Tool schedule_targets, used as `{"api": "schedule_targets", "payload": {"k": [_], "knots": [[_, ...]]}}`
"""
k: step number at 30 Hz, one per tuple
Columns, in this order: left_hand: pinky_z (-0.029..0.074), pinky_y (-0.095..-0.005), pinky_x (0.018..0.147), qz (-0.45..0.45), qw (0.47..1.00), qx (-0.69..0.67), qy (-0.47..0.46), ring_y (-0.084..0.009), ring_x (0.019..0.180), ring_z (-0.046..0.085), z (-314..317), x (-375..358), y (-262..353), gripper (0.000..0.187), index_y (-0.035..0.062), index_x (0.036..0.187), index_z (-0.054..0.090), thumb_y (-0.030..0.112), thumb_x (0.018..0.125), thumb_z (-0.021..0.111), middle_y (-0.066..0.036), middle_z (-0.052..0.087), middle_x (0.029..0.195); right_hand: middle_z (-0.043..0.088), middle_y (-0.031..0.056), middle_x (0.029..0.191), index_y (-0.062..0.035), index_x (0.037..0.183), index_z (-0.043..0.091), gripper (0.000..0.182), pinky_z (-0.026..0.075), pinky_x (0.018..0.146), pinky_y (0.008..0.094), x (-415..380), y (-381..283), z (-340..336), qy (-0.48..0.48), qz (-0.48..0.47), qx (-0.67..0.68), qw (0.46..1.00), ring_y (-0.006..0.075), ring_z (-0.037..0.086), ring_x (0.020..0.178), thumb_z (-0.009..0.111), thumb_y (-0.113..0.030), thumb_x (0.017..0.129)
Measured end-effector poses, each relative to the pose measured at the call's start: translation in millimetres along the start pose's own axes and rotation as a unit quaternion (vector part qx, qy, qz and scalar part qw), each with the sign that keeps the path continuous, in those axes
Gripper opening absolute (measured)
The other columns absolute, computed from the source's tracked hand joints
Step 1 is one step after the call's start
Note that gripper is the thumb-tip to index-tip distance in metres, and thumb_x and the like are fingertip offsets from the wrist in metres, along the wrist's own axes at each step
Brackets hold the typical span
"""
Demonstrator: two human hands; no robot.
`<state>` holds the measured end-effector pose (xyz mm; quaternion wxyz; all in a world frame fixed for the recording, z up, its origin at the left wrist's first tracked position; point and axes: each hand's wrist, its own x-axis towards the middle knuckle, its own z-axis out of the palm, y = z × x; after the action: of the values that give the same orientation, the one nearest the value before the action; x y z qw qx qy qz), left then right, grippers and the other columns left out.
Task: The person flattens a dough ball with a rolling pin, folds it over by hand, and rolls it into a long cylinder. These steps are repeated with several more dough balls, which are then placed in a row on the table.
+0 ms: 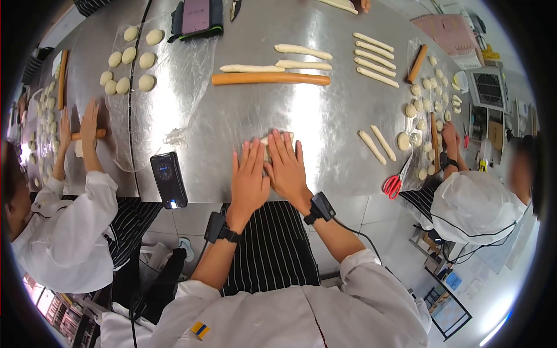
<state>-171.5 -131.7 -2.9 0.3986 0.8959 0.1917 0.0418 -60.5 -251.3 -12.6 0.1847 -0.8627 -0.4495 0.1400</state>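
Observation:
Side by side on the steel table, my left hand (249, 182) and my right hand (288, 171) lie flat with fingers stretched out, palms down. Beneath them is a piece of pale dough (264, 141); only small bits show at the fingertips, so its full shape is hidden. Beyond my hands lies a long wooden rolling pin (271, 79). Just behind it rest three dough strips, one of them the upper strip (303, 52). Both wrists wear black strapped devices with cables.
A black phone (168, 178) lies left, near plastic sheeting with several dough balls (147, 60). Red-handled scissors (393, 187), two dough strips (377, 145) and several more strips (376, 60) lie right. Co-workers (75, 232) work at both sides. A pink-screened phone (195, 16) sits at the back.

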Motion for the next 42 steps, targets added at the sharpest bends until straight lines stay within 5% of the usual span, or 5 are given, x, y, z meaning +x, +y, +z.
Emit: {"api": "schedule_targets", "payload": {"k": [16, 18, 30, 36, 42], "knots": [[0.002, -0.0666, 0.132, -0.018, 0.990, 0.108, 0.089, -0.0415, 0.168, 0.018, 10.3, -5.2, 5.1, 0.070, -0.0006, 0.167, 0.041, 0.015, 0.100, 0.050, -0.017, 0.032, 0.178, 0.028, 0.0170, 0.180, -0.0042, 0.171, 0.035, 0.069, 0.011, 0.130, 0.0673, -9.4, -13.2, -8.3, 0.029, 0.031, 0.001, 0.999, 0.0439, 0.024, 0.165, 0.055, -0.030, 0.110], [0.000, -0.0679, 0.131, 0.008, 0.999, 0.043, -0.009, -0.0426, 0.168, 0.017, -0.8, 13.7, 10.2, 0.065, 0.0021, 0.166, 0.043, 0.019, 0.104, 0.048, -0.015, 0.034, 0.178, 0.030, 0.0177, 0.179, -0.0030, 0.170, 0.035, 0.068, 0.011, 0.130, 0.0674, -4.5, -7.0, -4.0, 0.038, 0.030, -0.008, 0.999, 0.0434, 0.024, 0.165, 0.054, -0.028, 0.110], [-0.002, -0.0701, 0.130, 0.049, 0.994, 0.093, -0.019, -0.0372, 0.168, 0.022, 8.2, 17.6, 15.2, 0.063, 0.0020, 0.167, 0.042, 0.032, 0.112, 0.044, -0.015, 0.035, 0.178, 0.031, 0.0169, 0.179, -0.0007, 0.168, 0.041, 0.070, 0.009, 0.133, 0.0623, -12.0, -7.4, -6.4, 0.050, 0.021, 0.082, 0.995, 0.0404, 0.021, 0.167, 0.058, -0.027, 0.105], [0.002, -0.0711, 0.130, 0.037, 0.992, 0.095, -0.072, -0.0372, 0.166, 0.028, 19.3, -66.7, 18.8, 0.062, 0.0012, 0.167, 0.043, 0.034, 0.114, 0.042, -0.015, 0.038, 0.176, 0.034, 0.0166, 0.178, -0.0028, 0.168, 0.042, 0.066, 0.011, 0.131, 0.0658, -103.5, -16.1, 14.1, 0.009, 0.055, -0.008, 0.998, 0.0357, 0.024, 0.167, 0.050, -0.033, 0.109], [0.006, -0.0714, 0.129, 0.022, 0.995, 0.101, 0.004, -0.0422, 0.165, 0.026, 13.6, 16.9, 16.6, 0.058, -0.0005, 0.164, 0.046, 0.032, 0.116, 0.036, -0.017, 0.043, 0.173, 0.036, 0.0184, 0.176, -0.0003, 0.167, 0.042, 0.065, 0.013, 0.130, 0.0685, -4.2, 2.9, -9.0, 0.093, 0.061, 0.036, 0.993, 0.0412, 0.029, 0.164, 0.048, -0.032, 0.110]]}}
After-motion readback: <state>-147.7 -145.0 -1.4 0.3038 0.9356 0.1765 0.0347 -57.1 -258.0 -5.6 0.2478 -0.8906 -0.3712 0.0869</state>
